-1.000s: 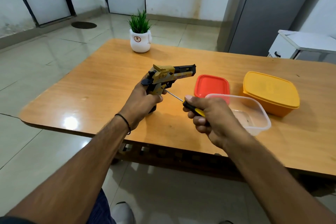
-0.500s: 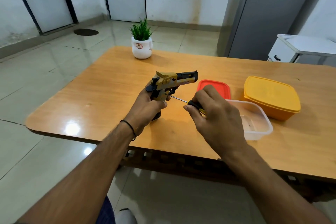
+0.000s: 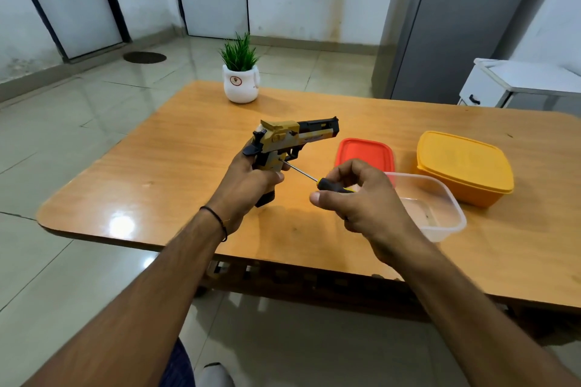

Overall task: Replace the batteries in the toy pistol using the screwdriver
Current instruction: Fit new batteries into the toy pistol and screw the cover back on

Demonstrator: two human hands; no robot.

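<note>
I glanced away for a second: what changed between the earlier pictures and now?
The right hand re-gripped the screwdriver, rolling from a closed fist to a fingertip pinch, as if twisting it. Its tip stays on the pistol, which the left hand still holds.

Left hand point(image 3: 248, 185): holds the toy pistol point(image 3: 289, 141) by its grip, above the table point(image 3: 163, 173).
Right hand point(image 3: 361, 201): pinches the screwdriver point(image 3: 317, 180) by its black and yellow handle.
Screwdriver tip: touches the side of the pistol's grip.
Boxes: a clear tub point(image 3: 440, 214), a red lid point(image 3: 361, 152) and a yellow box point(image 3: 465, 166) sit on the right.
Plant point(image 3: 240, 72): stands at the far edge.
</note>
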